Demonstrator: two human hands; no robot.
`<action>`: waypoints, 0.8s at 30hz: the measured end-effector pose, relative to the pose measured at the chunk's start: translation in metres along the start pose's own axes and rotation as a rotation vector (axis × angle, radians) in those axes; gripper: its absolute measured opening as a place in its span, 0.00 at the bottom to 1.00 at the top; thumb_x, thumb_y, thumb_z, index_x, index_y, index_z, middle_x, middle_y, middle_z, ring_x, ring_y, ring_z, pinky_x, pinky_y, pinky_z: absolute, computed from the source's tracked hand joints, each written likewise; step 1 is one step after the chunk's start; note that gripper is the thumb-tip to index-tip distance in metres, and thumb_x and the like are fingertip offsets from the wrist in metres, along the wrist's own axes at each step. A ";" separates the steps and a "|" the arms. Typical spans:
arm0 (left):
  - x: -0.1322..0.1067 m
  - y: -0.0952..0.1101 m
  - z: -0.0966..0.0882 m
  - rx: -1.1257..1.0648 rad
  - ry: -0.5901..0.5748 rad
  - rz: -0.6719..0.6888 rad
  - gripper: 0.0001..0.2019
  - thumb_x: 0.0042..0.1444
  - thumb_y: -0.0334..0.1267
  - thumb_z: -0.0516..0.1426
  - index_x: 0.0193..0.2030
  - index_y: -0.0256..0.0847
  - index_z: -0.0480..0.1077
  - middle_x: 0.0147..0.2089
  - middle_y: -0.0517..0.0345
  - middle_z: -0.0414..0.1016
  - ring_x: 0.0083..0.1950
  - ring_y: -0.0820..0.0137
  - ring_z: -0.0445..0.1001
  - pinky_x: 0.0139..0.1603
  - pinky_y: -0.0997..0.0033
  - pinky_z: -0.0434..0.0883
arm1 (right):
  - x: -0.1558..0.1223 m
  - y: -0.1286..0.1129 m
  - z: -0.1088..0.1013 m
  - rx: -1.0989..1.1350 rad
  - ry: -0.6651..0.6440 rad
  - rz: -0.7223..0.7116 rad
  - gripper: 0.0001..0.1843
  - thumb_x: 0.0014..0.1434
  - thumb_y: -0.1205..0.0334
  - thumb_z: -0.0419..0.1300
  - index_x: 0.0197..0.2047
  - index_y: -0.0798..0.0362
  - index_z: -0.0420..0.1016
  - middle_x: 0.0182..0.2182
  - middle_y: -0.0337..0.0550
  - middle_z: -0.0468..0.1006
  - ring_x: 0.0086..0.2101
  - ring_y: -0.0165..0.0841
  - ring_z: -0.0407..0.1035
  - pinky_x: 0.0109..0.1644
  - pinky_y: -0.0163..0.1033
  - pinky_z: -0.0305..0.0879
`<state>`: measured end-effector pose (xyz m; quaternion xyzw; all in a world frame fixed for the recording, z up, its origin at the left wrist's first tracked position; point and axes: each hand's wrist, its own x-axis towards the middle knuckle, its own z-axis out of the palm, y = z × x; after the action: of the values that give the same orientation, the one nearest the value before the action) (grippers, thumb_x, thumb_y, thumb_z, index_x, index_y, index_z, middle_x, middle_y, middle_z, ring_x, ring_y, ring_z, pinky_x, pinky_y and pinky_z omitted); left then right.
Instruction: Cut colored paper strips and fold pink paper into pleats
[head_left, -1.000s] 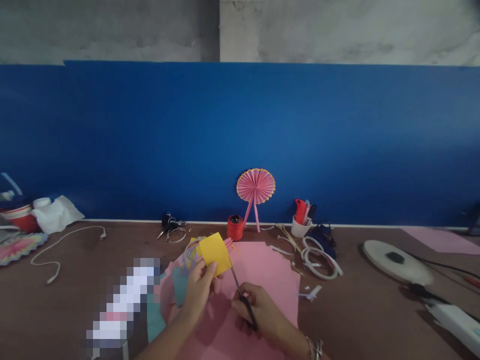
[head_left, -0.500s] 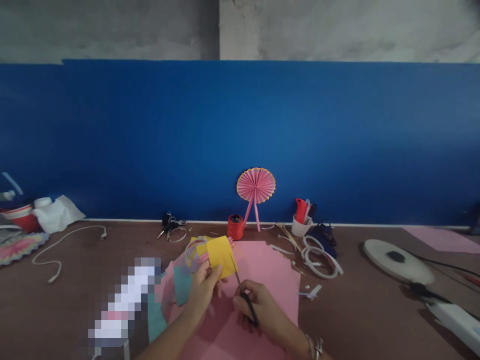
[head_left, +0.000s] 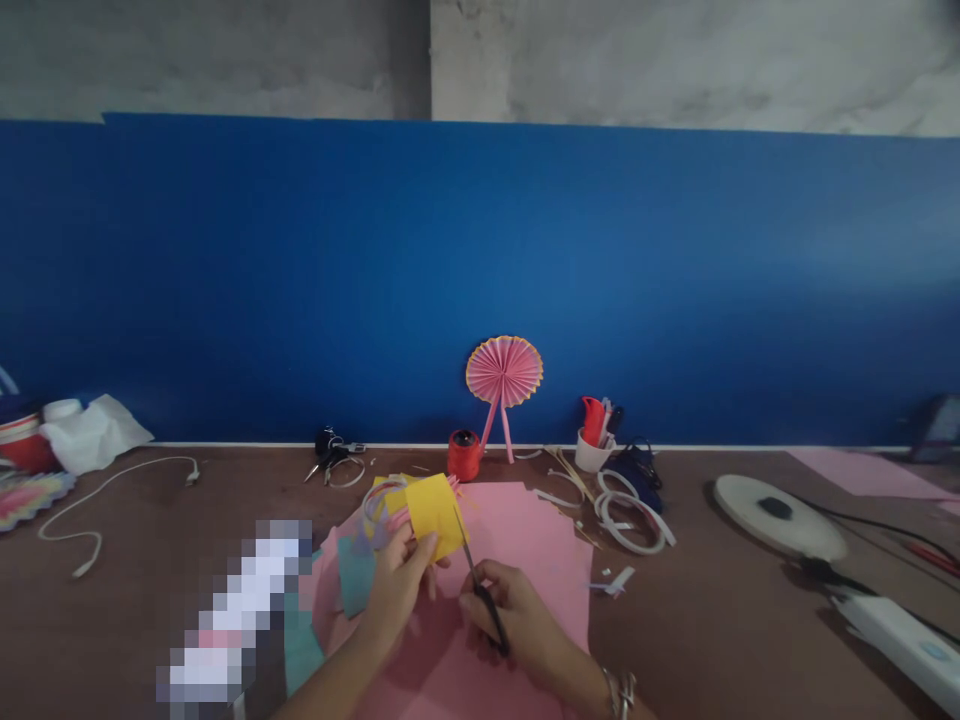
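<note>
Between the thumb and fingers of my left hand point(head_left: 401, 585) is a piece of yellow paper point(head_left: 433, 512), tilted up over the table. My right hand point(head_left: 510, 610) grips black-handled scissors point(head_left: 487, 610); their blades reach up to the right edge of the yellow paper. Whether the blades are parted is too small to tell. Below both hands lies a large pink paper sheet point(head_left: 517, 540), with teal paper point(head_left: 355, 577) at its left. Behind the left hand sit more yellow scraps and a pale ring-like strip point(head_left: 379, 500).
A pink pleated paper fan point(head_left: 504, 372) stands against the blue panel, beside a red thread spool point(head_left: 463, 457). To the right are a white cup of tools point(head_left: 592, 455), curled white strips point(head_left: 634, 530), a round pale disc point(head_left: 780, 520) and a power strip point(head_left: 900, 640). Keys point(head_left: 330, 455) and a white cable point(head_left: 90, 500) lie left.
The whole view has shifted slightly, so things appear a little further left. Both hands keep their hold, and the scissors stay at the yellow paper's right edge.
</note>
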<state>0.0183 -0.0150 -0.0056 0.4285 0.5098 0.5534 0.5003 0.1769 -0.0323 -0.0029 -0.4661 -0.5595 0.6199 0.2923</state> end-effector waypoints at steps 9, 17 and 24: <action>0.001 -0.001 0.000 0.010 0.023 0.018 0.20 0.47 0.54 0.58 0.34 0.37 0.67 0.21 0.58 0.75 0.12 0.79 0.60 0.15 0.79 0.55 | 0.002 0.004 -0.001 0.016 -0.006 0.007 0.15 0.48 0.53 0.62 0.33 0.55 0.66 0.15 0.33 0.71 0.13 0.24 0.60 0.13 0.26 0.50; 0.001 0.000 -0.001 0.014 0.005 0.016 0.21 0.46 0.55 0.58 0.32 0.37 0.66 0.21 0.57 0.75 0.12 0.79 0.60 0.15 0.79 0.55 | 0.001 0.001 0.000 -0.005 0.003 0.011 0.13 0.50 0.54 0.60 0.32 0.54 0.66 0.15 0.34 0.71 0.12 0.24 0.58 0.11 0.26 0.47; -0.001 0.001 0.000 0.010 0.020 0.017 0.21 0.45 0.56 0.59 0.33 0.37 0.67 0.21 0.57 0.75 0.11 0.80 0.59 0.14 0.80 0.55 | 0.003 0.004 0.001 0.015 0.008 0.021 0.14 0.48 0.53 0.60 0.32 0.54 0.65 0.13 0.33 0.70 0.11 0.23 0.57 0.11 0.25 0.48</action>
<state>0.0180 -0.0157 -0.0043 0.4296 0.5138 0.5595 0.4883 0.1757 -0.0312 -0.0077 -0.4722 -0.5488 0.6252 0.2914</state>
